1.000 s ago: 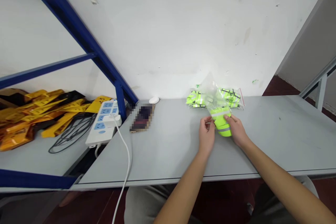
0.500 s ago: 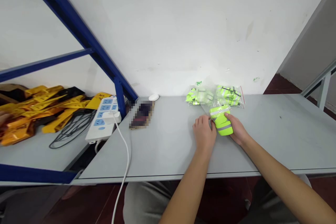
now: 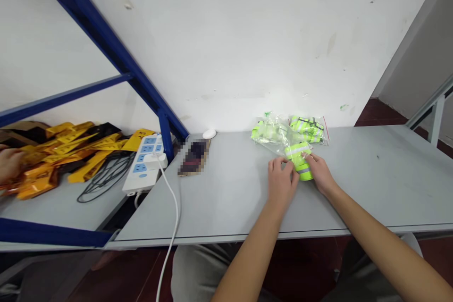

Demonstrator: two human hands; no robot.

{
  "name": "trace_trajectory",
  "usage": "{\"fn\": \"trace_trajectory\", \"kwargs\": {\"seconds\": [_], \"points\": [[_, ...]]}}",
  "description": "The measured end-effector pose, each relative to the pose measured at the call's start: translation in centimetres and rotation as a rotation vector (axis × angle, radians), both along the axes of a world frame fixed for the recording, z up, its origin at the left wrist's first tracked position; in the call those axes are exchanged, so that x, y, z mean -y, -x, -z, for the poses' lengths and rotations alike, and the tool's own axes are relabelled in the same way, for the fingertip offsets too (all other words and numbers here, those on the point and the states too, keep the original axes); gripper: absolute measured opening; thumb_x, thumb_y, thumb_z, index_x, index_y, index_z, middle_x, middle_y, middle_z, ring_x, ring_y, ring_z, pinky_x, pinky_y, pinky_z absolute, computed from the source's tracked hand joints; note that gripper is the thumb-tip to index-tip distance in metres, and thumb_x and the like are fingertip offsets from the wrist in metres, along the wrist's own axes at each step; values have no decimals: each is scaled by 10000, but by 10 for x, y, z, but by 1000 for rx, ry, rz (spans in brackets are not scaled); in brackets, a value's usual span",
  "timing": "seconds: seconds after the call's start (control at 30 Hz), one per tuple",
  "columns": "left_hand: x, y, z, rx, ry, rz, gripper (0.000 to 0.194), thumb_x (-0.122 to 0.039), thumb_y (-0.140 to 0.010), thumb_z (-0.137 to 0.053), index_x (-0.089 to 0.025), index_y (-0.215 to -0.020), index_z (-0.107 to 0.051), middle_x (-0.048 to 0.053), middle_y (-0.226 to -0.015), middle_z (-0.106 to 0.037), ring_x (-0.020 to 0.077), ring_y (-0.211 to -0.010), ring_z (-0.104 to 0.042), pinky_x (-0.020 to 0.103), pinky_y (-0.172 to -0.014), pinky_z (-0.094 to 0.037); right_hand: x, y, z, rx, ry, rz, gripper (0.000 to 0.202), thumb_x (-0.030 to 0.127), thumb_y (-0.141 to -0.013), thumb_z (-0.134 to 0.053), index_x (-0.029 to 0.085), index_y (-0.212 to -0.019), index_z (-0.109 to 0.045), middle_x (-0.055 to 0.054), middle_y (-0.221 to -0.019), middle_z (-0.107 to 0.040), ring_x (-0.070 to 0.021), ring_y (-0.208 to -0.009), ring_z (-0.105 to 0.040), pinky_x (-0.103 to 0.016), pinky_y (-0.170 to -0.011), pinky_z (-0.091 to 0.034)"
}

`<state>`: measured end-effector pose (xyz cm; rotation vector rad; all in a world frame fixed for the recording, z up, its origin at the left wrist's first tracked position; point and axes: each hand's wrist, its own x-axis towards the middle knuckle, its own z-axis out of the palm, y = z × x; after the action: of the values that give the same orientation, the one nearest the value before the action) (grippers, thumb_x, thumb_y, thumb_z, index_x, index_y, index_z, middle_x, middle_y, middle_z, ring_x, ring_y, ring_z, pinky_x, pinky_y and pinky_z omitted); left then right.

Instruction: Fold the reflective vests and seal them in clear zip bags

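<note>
A folded fluorescent yellow-green reflective vest (image 3: 299,150) with grey reflective strips lies in front of me on the grey table. My right hand (image 3: 321,173) grips its right side, fingers over the top. At its left edge my left hand (image 3: 282,180) is closed, thumb and fingers pinched on the near edge of a clear plastic bag (image 3: 275,138). The bag's film spreads over the far part of the folded vest. Behind it, against the wall, are more yellow-green bundles, one in a clear zip bag (image 3: 309,128) with a red edge.
A phone (image 3: 194,156), blurred out, and a white oval object (image 3: 209,134) lie to the left. A white power strip (image 3: 143,163) with a white cable stands beside the blue frame (image 3: 164,132). Yellow packets (image 3: 85,151) and another person's hand (image 3: 10,165) are at far left.
The bag's film has come down over the far part of the folded vest. My left hand has shifted slightly right, its fingers now pinched at the bag's edge. The view has moved a little.
</note>
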<state>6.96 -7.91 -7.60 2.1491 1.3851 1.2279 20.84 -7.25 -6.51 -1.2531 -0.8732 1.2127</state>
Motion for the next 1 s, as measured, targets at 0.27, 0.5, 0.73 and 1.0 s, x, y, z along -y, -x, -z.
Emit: {"fn": "trace_trajectory", "kwargs": {"seconds": [0.27, 0.5, 0.73, 1.0], "points": [[-18, -3, 4, 1233, 766, 191, 453, -611, -789, -619, -202, -968, -542, 70, -1019, -643, 220, -1005, -612, 404, -918, -472, 3, 12, -3, -29, -24, -131, 467, 538, -745, -671, 173, -1035, -697, -44, -857, -742, -220, -745, -671, -313, -700, -503], [-16, 3, -10, 1337, 898, 472, 506, -555, -794, -652, -179, -1131, -621, 106, -1215, -646, 269, -1163, -576, 410, -1007, -433, 5, 15, -1, -21, -23, -147, 443, 540, -729, -684, 174, -977, -705, -35, -818, -738, -216, -721, -667, -314, -684, -498], [-13, 1, -7, 1232, 803, 412, 428, -387, -728, -776, -169, -1073, -646, 92, -1135, -685, 254, -1103, -611, 411, -1004, -421, 6, 14, 0, 67, -103, -61, 421, 525, -768, -635, 193, -1023, -675, -33, -950, -724, -233, -848, -650, -320, -744, -495], [-12, 2, -5, 1184, 882, 476, 419, -387, -692, -804, -139, -999, -662, 107, -1048, -709, 276, -1069, -626, 445, -995, -423, 4, 7, 1, 44, -82, -106, 413, 504, -775, -620, 211, -1065, -652, -17, -976, -711, -220, -873, -636, -302, -744, -478]]}}
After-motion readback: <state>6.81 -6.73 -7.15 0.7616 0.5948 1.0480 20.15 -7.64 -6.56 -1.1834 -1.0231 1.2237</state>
